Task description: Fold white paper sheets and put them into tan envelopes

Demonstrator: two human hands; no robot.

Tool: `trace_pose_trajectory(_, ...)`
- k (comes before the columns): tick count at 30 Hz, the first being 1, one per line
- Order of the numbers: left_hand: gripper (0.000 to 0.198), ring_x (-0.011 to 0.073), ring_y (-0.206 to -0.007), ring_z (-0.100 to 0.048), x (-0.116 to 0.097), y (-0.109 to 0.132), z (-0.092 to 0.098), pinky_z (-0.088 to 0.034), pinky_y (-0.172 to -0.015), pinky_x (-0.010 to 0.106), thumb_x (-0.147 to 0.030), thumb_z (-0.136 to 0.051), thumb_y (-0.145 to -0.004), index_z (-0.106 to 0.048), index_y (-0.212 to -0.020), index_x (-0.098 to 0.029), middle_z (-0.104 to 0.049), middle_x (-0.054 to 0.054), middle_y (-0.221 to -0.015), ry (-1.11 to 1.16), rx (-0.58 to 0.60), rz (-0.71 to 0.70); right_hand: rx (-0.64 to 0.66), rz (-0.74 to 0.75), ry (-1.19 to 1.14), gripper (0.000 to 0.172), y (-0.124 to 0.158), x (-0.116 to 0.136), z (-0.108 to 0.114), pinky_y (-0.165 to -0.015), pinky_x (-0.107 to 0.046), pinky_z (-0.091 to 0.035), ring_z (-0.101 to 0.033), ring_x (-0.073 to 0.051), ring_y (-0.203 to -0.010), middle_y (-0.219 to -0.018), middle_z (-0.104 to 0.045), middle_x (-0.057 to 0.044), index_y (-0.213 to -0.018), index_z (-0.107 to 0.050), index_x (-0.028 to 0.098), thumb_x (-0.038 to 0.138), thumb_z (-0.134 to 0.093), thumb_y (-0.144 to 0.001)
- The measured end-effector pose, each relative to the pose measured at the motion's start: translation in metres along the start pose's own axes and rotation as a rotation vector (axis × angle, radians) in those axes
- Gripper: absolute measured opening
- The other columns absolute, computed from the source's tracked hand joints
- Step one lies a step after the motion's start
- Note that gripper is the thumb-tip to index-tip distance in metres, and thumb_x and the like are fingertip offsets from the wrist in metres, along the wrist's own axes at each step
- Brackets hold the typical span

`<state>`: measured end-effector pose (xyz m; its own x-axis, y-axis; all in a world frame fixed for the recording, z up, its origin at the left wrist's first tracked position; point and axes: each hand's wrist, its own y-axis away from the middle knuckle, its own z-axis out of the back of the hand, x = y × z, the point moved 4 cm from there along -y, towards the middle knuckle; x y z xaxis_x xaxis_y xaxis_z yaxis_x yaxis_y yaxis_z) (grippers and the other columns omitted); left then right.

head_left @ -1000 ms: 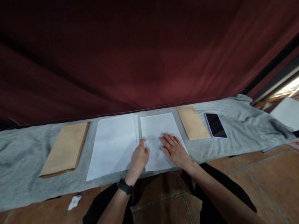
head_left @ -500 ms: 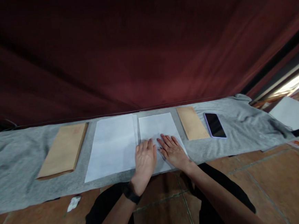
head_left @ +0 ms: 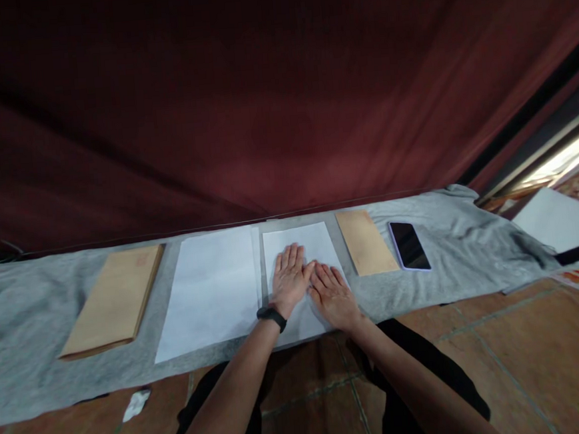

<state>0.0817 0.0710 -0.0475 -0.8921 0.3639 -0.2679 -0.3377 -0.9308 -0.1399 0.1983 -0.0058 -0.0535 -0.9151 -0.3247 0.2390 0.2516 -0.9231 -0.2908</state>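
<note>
A sheet of white paper lies on the grey cloth in front of me, partly covered by both hands. My left hand rests flat on its middle, fingers stretched away from me, a dark band on the wrist. Beside it my right hand lies flat on the same sheet, fingers slightly spread, its fingertips close to the left thumb. Just left is a stack of larger white paper. To the right lies a single brown envelope.
A pile of brown envelopes lies at the left on the grey cloth. A phone in a purple case is at the right. Behind hangs a dark red curtain. A crumpled white scrap is on the tiled floor.
My left hand has slid forward on the sheet, away from me. My right hand stays flat in nearly the same place. The whole view has shifted slightly.
</note>
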Motion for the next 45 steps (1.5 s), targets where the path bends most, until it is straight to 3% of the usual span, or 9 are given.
trace_pose_trajectory(7,0.062,0.0290,-0.153,-0.022,0.021,0.005,0.004,-0.019,-0.124,0.049,-0.040,-0.030,-0.102,-0.034,-0.154,-0.006,-0.030,0.019,-0.162,-0.038,-0.055,0.107,-0.045,-0.126,-0.058,0.062,0.007,-0.024,0.002,-0.120,-0.049,-0.029,-0.035,-0.031,-0.147,-0.159,-0.036,-0.018,-0.154,-0.035,0.009,0.042,-0.042,-0.103)
trace_pose_trajectory(15,0.059,0.0282,-0.152,-0.025,0.027,0.048,0.007,-0.025,-0.123,0.050,-0.033,-0.033,-0.101,-0.032,-0.155,-0.010,-0.034,0.017,-0.160,-0.028,-0.140,0.125,-0.121,-0.138,-0.123,0.062,0.023,-0.041,0.007,-0.120,-0.052,-0.030,-0.036,-0.032,-0.147,-0.159,-0.037,-0.016,-0.155,-0.034,0.013,0.045,-0.042,-0.102)
trace_pose_trajectory(20,0.056,0.0269,-0.153,-0.023,0.003,0.085,0.018,-0.024,-0.124,0.050,-0.033,-0.036,-0.102,-0.035,-0.155,-0.015,-0.033,0.013,-0.162,-0.067,-0.099,0.003,-0.101,-0.128,-0.131,0.060,0.027,-0.036,0.017,-0.120,-0.053,-0.029,-0.034,-0.033,-0.148,-0.159,-0.036,-0.018,-0.154,-0.037,0.010,0.040,-0.042,-0.103)
trace_pose_trajectory(24,0.056,0.0262,-0.153,-0.023,-0.026,0.112,0.020,-0.023,-0.124,0.052,-0.038,-0.037,-0.102,-0.035,-0.154,-0.017,-0.033,0.012,-0.162,-0.060,0.000,-0.213,-0.014,0.038,-0.148,0.055,0.034,-0.012,0.020,-0.122,-0.050,-0.029,-0.034,-0.028,-0.149,-0.161,-0.033,-0.012,-0.155,-0.036,0.017,0.035,-0.039,-0.104)
trace_pose_trajectory(27,0.061,0.0277,-0.152,-0.025,-0.032,0.127,0.020,-0.025,-0.123,0.055,-0.043,-0.045,-0.100,-0.034,-0.154,-0.018,-0.033,0.014,-0.162,-0.090,0.033,-0.264,0.041,0.141,-0.142,0.054,0.041,0.000,0.020,-0.123,-0.049,-0.027,-0.036,-0.025,-0.148,-0.160,-0.036,-0.010,-0.155,-0.037,0.020,0.036,-0.042,-0.104)
trace_pose_trajectory(34,0.062,0.0287,-0.151,-0.026,-0.007,0.143,0.022,-0.032,-0.121,0.051,-0.027,-0.053,-0.096,-0.035,-0.153,-0.014,-0.032,0.017,-0.162,-0.172,0.057,-0.286,0.055,0.129,-0.105,0.056,0.047,-0.017,0.024,-0.123,-0.047,-0.026,-0.037,-0.026,-0.147,-0.160,-0.035,-0.011,-0.155,-0.036,0.018,0.037,-0.045,-0.103)
trace_pose_trajectory(38,0.057,0.0266,-0.149,-0.033,0.006,0.146,0.030,-0.037,-0.119,0.046,-0.019,-0.051,-0.095,-0.039,-0.151,-0.015,-0.036,0.015,-0.160,-0.122,0.092,-0.283,0.139,0.109,-0.115,0.055,0.051,-0.033,0.032,-0.124,-0.047,-0.025,-0.034,-0.024,-0.148,-0.161,-0.034,-0.011,-0.155,-0.036,0.019,0.037,-0.044,-0.104)
trace_pose_trajectory(42,0.046,0.0193,-0.140,-0.048,0.017,0.140,0.046,-0.041,-0.116,0.039,-0.013,-0.041,-0.096,-0.053,-0.141,-0.019,-0.052,0.009,-0.150,0.033,0.148,-0.269,0.327,0.145,-0.270,0.067,0.055,-0.050,0.047,-0.124,-0.045,-0.025,-0.032,-0.023,-0.150,-0.162,-0.034,-0.008,-0.154,-0.038,0.025,0.049,-0.059,-0.095)
trace_pose_trajectory(45,0.036,0.0182,-0.127,-0.060,0.024,0.131,0.059,-0.046,-0.111,0.035,-0.022,-0.039,-0.101,-0.067,-0.123,-0.022,-0.065,0.006,-0.136,0.204,0.162,-0.218,0.403,0.145,-0.391,0.072,0.055,-0.061,0.055,-0.123,-0.046,-0.026,-0.034,-0.025,-0.149,-0.160,-0.038,-0.006,-0.150,-0.046,0.028,0.043,-0.073,-0.085)
